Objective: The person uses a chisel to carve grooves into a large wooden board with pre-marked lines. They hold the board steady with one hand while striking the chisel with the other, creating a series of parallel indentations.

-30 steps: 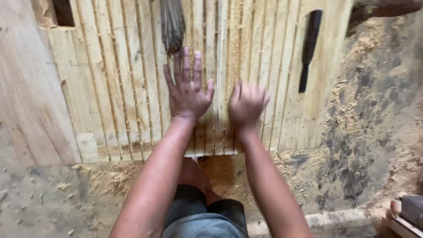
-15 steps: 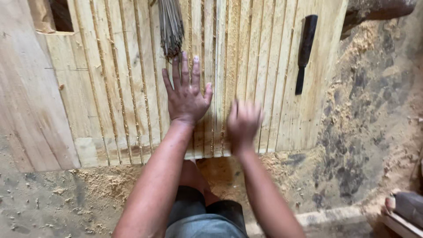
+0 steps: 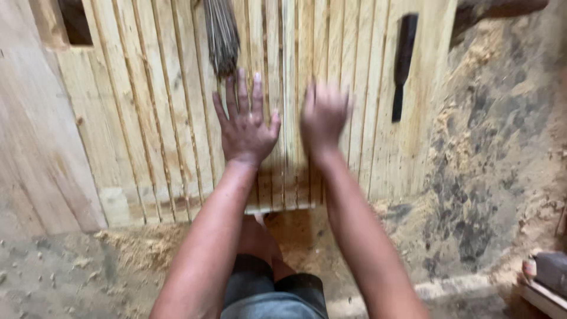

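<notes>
Currently you are pressing your left hand (image 3: 245, 127) flat on a row of pale wooden slats (image 3: 177, 118), fingers spread wide and gripping nothing. Your right hand (image 3: 323, 118) is hovering just beside it over the same slats; it is blurred, so you cannot tell whether it is touching the wood, though its fingers are showing loosely open and its grip is holding nothing.

Item, slats: long narrow strips lying side by side with dark gaps between them, running away from you, their near ends lining up unevenly just ahead of your knees (image 3: 260, 242).

Item, broom head (image 3: 221, 35): a bundle of thin dark bristles lying on the slats just beyond your left fingertips, apart from them, standing in the way of any reach farther up.

Item, dark tool (image 3: 403, 62): a long black-handled piece lying lengthwise on the slats well to the right of your right hand, its narrower end pointing toward you.

Item, wide plank (image 3: 29, 136): lying to the left of the slats, slanting slightly.

Item, sawdust (image 3: 142, 245): heaping on the floor (image 3: 484, 177) at the near ends of the slats and along their right edge.

Item, wooden pieces (image 3: 546, 277): sitting at the lower right corner, well apart from both hands.
</notes>
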